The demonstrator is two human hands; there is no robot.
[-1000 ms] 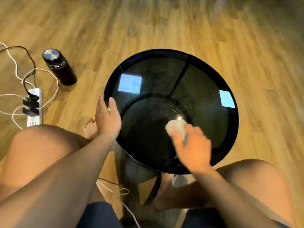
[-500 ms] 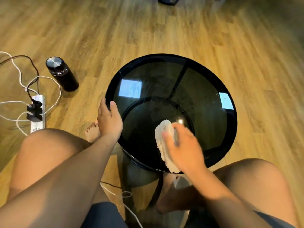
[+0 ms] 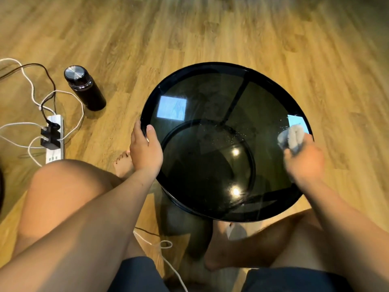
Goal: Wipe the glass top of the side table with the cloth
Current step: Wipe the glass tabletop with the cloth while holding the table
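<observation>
Now the right hand (image 3: 304,163) is closed around one bunched white cloth (image 3: 291,139). The cloth sticks out past the fingers, on the far side of the hand, and it presses on the glass top (image 3: 210,114) at about 3 o'clock, close to the dark rim. The hand looks blurry.

The left hand (image 3: 145,150) grips the rim of the table at about 9 o'clock — thumb on top of the glass, fingers curled over the outside edge. It holds only the rim.

One round side table stands between the person's two bare knees. Through the dark glass you can see one lower ring and thin dark bars. Small white specks sit on the glass near the middle.

On the wooden floor (image 3: 210,30), at about 10 o'clock from the table, stands one black bottle (image 3: 84,87) with a shiny lid. Further left lies one white power strip (image 3: 55,140) with black plugs in it — white and dark cords (image 3: 31,85) loop around it.
</observation>
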